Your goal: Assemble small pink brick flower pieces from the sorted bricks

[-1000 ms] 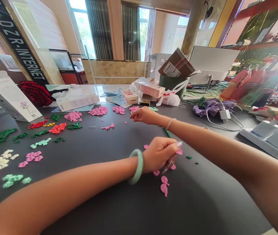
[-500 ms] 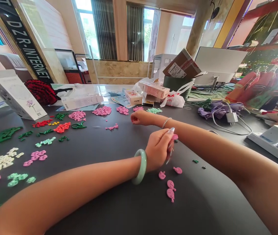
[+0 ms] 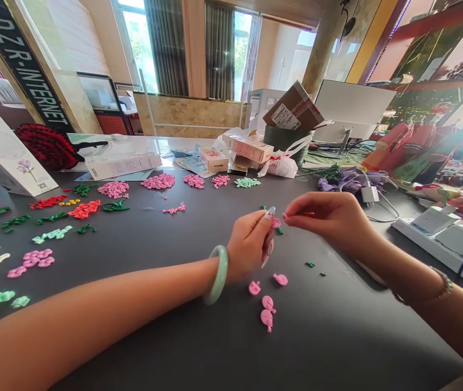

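My left hand [image 3: 250, 239], with a pale green bangle at the wrist, is closed on a small pink-and-green building-block piece [image 3: 276, 223]. Its green ends stick out above and below the fingertips. To the right of it, my right hand [image 3: 329, 217] pinches a tiny pink block piece [image 3: 285, 216], mostly covered by the fingers. A narrow gap lies between the two pieces. Below my hands, several round pink pieces with short stems [image 3: 267, 304] lie on the dark table. A small green piece [image 3: 310, 264] and a tiny dark piece [image 3: 323, 274] lie further right.
Sorted piles of pieces spread along the left and back, including pink ones [image 3: 158, 181], red ones [image 3: 85, 209] and mint ones [image 3: 247, 183]. A tall white box [image 3: 11, 155] stands at left. On the right are a power strip [image 3: 443, 244] and a white charger [image 3: 370, 194].
My right hand has come back from the pink pile at the rear towards my left hand, now pinching a tiny pink piece. My left hand keeps hold of its piece. The view has shifted slightly.
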Motion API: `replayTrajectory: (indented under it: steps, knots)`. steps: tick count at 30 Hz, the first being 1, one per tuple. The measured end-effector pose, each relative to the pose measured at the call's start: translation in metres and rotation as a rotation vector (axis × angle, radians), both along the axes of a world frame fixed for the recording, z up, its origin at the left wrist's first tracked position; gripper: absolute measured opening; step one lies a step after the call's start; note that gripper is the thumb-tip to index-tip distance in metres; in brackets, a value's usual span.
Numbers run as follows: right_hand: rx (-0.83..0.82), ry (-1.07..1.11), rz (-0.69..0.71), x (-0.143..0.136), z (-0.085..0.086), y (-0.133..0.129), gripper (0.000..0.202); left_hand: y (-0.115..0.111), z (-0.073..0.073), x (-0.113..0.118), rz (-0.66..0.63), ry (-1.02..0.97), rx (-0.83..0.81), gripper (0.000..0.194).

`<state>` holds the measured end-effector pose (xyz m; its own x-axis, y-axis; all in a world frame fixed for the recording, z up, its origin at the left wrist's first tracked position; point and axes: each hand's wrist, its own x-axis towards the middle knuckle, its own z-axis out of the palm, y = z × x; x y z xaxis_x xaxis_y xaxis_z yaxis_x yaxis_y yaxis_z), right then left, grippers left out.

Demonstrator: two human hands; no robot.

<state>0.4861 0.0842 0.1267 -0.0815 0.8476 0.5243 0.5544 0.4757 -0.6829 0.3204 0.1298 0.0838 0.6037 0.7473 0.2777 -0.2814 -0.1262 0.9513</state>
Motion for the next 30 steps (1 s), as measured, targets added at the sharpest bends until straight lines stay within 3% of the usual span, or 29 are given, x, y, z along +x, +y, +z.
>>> replayTrajectory:
  steps: [4, 9, 13, 22, 30]
  knots:
    - [0.054, 0.062, -0.054, -0.004, -0.011, -0.017, 0.023, -0.002, -0.001, -0.001, 0.025, 0.05, 0.062, 0.039]
    - [0.082, 0.036, -0.05, -0.005, -0.016, -0.02, 0.019, -0.003, -0.003, -0.003, 0.025, 0.146, 0.248, 0.042]
    - [0.1, -0.017, -0.051, -0.005, -0.018, -0.023, 0.015, -0.004, -0.001, -0.004, 0.024, 0.192, 0.302, 0.041]
    - [0.301, -0.209, -0.068, -0.007, -0.02, -0.031, 0.012, -0.01, 0.002, -0.004, 0.145, 0.296, 0.506, 0.039]
    - [0.466, -0.365, -0.23, -0.017, -0.028, -0.04, 0.018, -0.011, -0.001, -0.003, 0.287, 0.336, 0.655, 0.041]
